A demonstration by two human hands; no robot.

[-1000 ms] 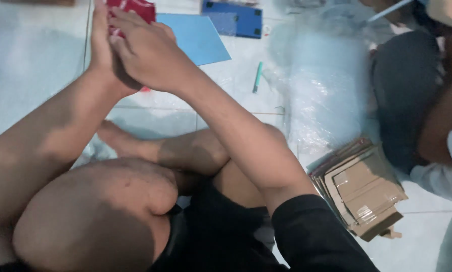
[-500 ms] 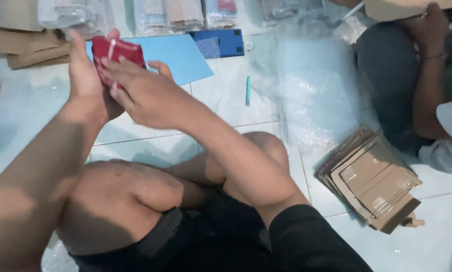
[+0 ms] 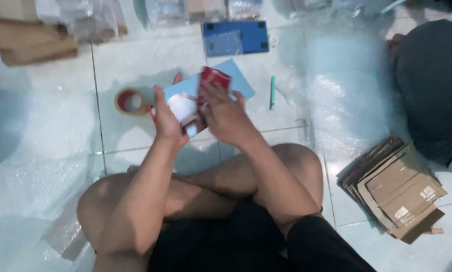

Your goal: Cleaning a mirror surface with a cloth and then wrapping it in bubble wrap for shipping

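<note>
I hold the red packet [image 3: 205, 95] clamped between left hand [image 3: 166, 117] and right hand [image 3: 225, 113], above the blue sheet [image 3: 236, 75]. Tape roll [image 3: 130, 101] lies left of the sheet. Risk: an uneven grip could let the glossy packet slip.

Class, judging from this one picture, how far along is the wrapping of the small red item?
Done: nothing looks finished or sealed. In hand: left hand and right hand hold the red item with a clear plastic piece. Left: the tape roll lies untouched on the floor, and the flat cardboard boxes remain unfolded.
</note>
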